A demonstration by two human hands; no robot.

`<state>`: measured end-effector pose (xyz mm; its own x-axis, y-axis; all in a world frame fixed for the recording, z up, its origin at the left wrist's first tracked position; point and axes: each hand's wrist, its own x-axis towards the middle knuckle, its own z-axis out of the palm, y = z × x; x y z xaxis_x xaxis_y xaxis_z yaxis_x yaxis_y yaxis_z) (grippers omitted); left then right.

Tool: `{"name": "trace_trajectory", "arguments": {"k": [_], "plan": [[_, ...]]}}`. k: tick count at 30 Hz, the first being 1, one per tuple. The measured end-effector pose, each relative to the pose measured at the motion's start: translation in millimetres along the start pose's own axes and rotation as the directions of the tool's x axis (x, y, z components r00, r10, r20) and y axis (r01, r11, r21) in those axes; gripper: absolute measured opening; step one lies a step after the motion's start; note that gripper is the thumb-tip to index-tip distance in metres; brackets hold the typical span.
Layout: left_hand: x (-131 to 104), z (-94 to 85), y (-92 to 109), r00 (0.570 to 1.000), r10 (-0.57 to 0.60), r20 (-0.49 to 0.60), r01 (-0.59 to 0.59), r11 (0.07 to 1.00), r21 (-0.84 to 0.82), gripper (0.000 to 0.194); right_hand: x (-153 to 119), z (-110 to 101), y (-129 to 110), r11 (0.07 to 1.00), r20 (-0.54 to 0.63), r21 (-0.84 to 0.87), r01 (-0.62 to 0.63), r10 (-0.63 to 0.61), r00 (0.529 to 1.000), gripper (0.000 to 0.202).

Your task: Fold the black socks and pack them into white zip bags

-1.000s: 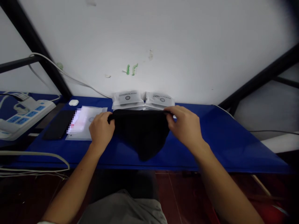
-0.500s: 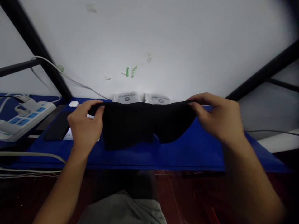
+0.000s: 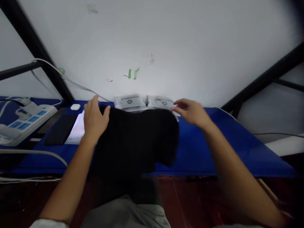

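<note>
A piece of black cloth, perhaps a garment, lies across the blue table, its lower part reaching the front edge. My left hand rests at the cloth's upper left corner, fingers stretched and thumb apart. Just beyond the upper right corner is my right hand, its thumb and forefinger bent toward each other with a small gap and no cloth visible between them. Behind the cloth lie two white packets with printed lettering, a left packet and a right packet; my right fingertips are close to the right one.
On the left are a black phone, a lit screen, a white earphone case and a power strip with plugs and cables. A white wall rises behind the blue table. Black metal bars flank both sides.
The black cloth has come down from between my hands onto the table, nearer to me. My right hand has let go and moved left; the fingers of my left hand have spread.
</note>
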<state>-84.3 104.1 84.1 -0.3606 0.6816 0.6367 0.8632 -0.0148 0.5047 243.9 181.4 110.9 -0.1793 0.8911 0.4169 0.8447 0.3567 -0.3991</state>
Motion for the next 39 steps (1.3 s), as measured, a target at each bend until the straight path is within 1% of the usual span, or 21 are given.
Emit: {"name": "trace_trajectory", "arguments": {"k": [1, 2, 3, 5, 7, 9, 10, 11, 12, 13, 16, 19, 24, 26, 30, 36, 39], "plan": [[-8.4, 7.3, -4.0, 0.998, 0.023, 0.065, -0.026, 0.999, 0.046, 0.052, -5.6, 16.7, 4.6, 0.998, 0.002, -0.050, 0.033, -0.033, 0.999, 0.033], [-18.6, 12.3, -6.9, 0.988, 0.056, 0.147, -0.066, 0.995, 0.068, 0.054, -14.4, 31.5, 6.6, 0.993, 0.024, -0.078, 0.085, -0.084, 0.996, 0.036], [-29.7, 15.0, -8.7, 0.964, 0.096, 0.248, -0.116, 0.991, 0.071, 0.053, -25.7, 44.0, 5.9, 0.985, 0.084, -0.075, 0.153, -0.147, 0.986, 0.039], [-52.8, 15.6, -9.8, 0.883, 0.160, 0.442, -0.196, 0.980, 0.038, 0.054, -52.8, 62.4, -1.5, 0.963, 0.222, -0.032, 0.267, -0.253, 0.942, 0.047], [-73.6, 13.7, -9.0, 0.772, 0.208, 0.601, -0.263, 0.965, 0.004, 0.057, -79.6, 73.9, -11.3, 0.949, 0.319, 0.006, 0.314, -0.299, 0.899, 0.054], [-89.4, 13.3, -7.7, 0.678, 0.191, 0.710, -0.286, 0.958, 0.015, 0.062, -100.3, 81.8, -16.8, 0.946, 0.396, 0.038, 0.321, -0.310, 0.864, 0.059], [-95.1, 14.2, -6.9, 0.630, 0.170, 0.758, -0.289, 0.957, 0.025, 0.064, -107.3, 85.0, -16.8, 0.950, 0.414, 0.040, 0.311, -0.299, 0.860, 0.060], [-99.3, 15.8, -6.1, 0.592, 0.153, 0.791, -0.292, 0.956, 0.033, 0.066, -111.9, 87.8, -15.1, 0.953, 0.424, 0.038, 0.301, -0.288, 0.859, 0.060], [-102.1, 18.0, -5.2, 0.564, 0.143, 0.813, -0.296, 0.954, 0.038, 0.068, -114.5, 90.2, -12.0, 0.957, 0.427, 0.033, 0.289, -0.275, 0.862, 0.059], [-103.7, 20.7, -4.1, 0.548, 0.141, 0.825, -0.302, 0.952, 0.038, 0.068, -115.3, 92.2, -8.0, 0.960, 0.423, 0.026, 0.279, -0.264, 0.867, 0.058], [-102.8, 29.7, -0.1, 0.536, 0.150, 0.831, -0.317, 0.948, 0.033, 0.068, -110.9, 95.8, 5.3, 0.965, 0.399, 0.022, 0.261, -0.248, 0.883, 0.056], [-97.1, 37.8, 2.5, 0.518, 0.144, 0.843, -0.318, 0.947, 0.034, 0.069, -103.8, 98.1, 14.0, 0.968, 0.376, 0.039, 0.248, -0.244, 0.894, 0.055], [-90.3, 45.4, -1.9, 0.510, 0.167, 0.844, -0.325, 0.946, 0.009, 0.071, -99.5, 101.0, 14.7, 0.976, 0.378, 0.037, 0.216, -0.214, 0.901, 0.055], [-90.7, 46.4, -4.5, 0.519, 0.174, 0.837, -0.337, 0.941, 0.013, 0.071, -100.3, 100.8, 12.5, 0.979, 0.389, 0.017, 0.205, -0.196, 0.900, 0.056], [-93.9, 46.9, -7.2, 0.553, 0.205, 0.808, -0.361, 0.932, 0.010, 0.070, -102.2, 99.7, 9.9, 0.981, 0.394, 0.004, 0.194, -0.180, 0.901, 0.057], [-95.5, 47.4, -9.4, 0.579, 0.228, 0.783, -0.366, 0.931, 0.000, 0.067, -103.9, 101.0, 11.5, 0.982, 0.328, 0.035, 0.186, -0.187, 0.926, 0.053], [-96.1, 48.0, -11.5, 0.588, 0.237, 0.774, -0.363, 0.932, -0.010, 0.066, -104.5, 101.5, 12.5, 0.982, 0.313, 0.039, 0.184, -0.187, 0.931, 0.053]]}}
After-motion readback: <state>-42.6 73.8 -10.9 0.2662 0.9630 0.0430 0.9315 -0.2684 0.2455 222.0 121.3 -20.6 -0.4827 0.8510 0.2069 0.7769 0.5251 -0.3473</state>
